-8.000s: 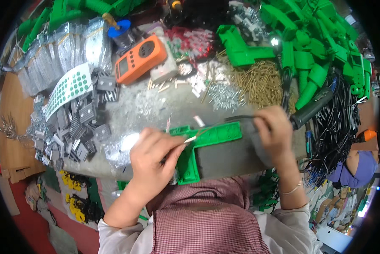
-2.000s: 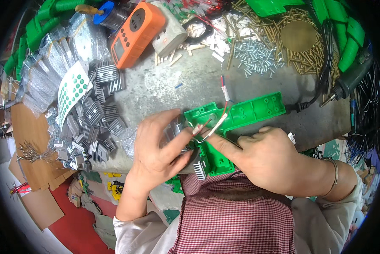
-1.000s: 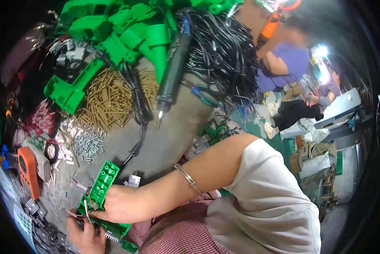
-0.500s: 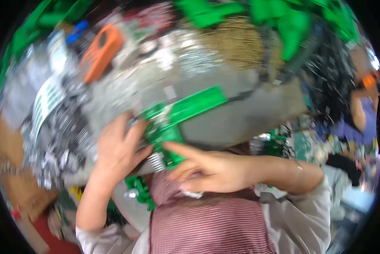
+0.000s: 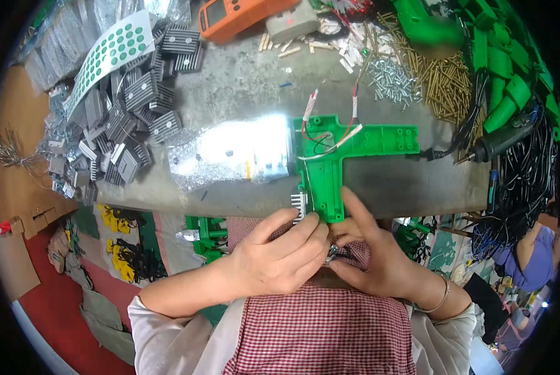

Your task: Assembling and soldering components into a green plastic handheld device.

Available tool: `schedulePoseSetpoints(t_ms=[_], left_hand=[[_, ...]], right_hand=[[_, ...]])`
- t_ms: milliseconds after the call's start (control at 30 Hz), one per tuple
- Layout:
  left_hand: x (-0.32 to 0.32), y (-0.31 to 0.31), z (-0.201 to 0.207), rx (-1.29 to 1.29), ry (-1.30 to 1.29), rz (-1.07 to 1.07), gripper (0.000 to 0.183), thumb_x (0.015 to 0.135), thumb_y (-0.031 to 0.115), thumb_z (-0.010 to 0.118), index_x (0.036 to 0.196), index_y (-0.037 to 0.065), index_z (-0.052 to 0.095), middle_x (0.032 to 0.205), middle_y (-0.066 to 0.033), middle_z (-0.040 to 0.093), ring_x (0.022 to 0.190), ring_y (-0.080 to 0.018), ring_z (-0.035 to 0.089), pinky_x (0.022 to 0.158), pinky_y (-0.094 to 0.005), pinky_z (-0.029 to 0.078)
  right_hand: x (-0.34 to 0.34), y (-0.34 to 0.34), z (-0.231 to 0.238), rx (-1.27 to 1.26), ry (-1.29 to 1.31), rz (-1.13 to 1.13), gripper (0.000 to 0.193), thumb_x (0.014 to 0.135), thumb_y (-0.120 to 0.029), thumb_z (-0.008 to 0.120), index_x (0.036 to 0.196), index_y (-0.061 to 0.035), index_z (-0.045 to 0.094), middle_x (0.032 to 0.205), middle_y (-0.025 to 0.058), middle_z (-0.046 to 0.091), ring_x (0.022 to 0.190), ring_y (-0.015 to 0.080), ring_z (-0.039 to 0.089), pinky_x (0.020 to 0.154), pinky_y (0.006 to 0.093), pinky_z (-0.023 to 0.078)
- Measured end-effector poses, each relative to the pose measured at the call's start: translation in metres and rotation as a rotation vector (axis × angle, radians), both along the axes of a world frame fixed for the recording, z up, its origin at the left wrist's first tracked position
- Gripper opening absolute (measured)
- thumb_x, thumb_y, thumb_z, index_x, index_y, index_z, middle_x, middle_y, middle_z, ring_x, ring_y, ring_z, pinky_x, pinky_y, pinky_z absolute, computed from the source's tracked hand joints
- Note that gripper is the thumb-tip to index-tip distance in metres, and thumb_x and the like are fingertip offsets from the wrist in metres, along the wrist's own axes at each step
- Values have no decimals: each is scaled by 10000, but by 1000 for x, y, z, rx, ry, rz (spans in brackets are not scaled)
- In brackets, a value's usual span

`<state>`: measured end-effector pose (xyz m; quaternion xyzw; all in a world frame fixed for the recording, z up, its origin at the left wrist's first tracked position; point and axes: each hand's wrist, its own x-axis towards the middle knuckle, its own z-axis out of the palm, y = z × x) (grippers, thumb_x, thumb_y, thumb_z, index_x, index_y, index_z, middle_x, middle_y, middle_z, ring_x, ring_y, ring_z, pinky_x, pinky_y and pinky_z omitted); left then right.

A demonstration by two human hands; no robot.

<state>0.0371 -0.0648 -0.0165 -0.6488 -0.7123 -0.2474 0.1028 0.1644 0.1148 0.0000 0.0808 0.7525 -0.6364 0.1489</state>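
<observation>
On the grey worktable [image 5: 242, 81], the green plastic T-shaped shell [image 5: 380, 139] lies uncovered, the shiny silver cylinder [image 5: 230, 150] already at its left end. The curled left hand [image 5: 285, 255] hides its hold; the right hand [image 5: 380, 253] seems to be pinching. Red and white wires [image 5: 309, 105] stand untucked; the pinched metal piece [image 5: 332, 250] is tiny.

The housing [image 5: 386, 140] is bright green, its wires [image 5: 311, 106] red, white and black. Checks of dark red and white cover the apron [image 5: 323, 325]; the sleeves [image 5: 161, 328] are off-white. The meter [image 5: 252, 17] is orange. Green dots pattern a white sheet [image 5: 99, 75] over grey, stripe-finned heat sinks [image 5: 141, 92]. Screws lie silver [image 5: 392, 84] and brassy [image 5: 445, 87]; the cables [image 5: 514, 187] are black, the cardboard [image 5: 17, 134] brown.
</observation>
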Motion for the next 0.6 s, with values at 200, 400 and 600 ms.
schedulePoseSetpoints(t_ms=[200,400,600], left_hand=[[-7,2,-3,43,-1,-67,202,747,123,681,943,78,704,940,-28,681,954,-188,659,855,-360,501],[-5,1,-7,-20,31,-8,248,787,131,661,1033,103,676,1003,-16,677,1024,-210,658,949,-399,476],[-10,1,-10,6,31,-28,160,789,138,649,940,87,660,997,-49,710,1017,-227,669,931,-402,496]], right_hand=[[16,8,-6,-177,76,-160,971,824,25,714,1572,-33,98,1242,165,619,1042,234,663,894,333,543],[12,11,-5,-204,156,-214,764,838,29,690,1497,21,302,1199,148,634,987,211,676,860,320,551],[19,13,-2,206,36,-163,318,841,-91,753,1104,-2,597,993,136,694,860,211,714,743,322,571]])
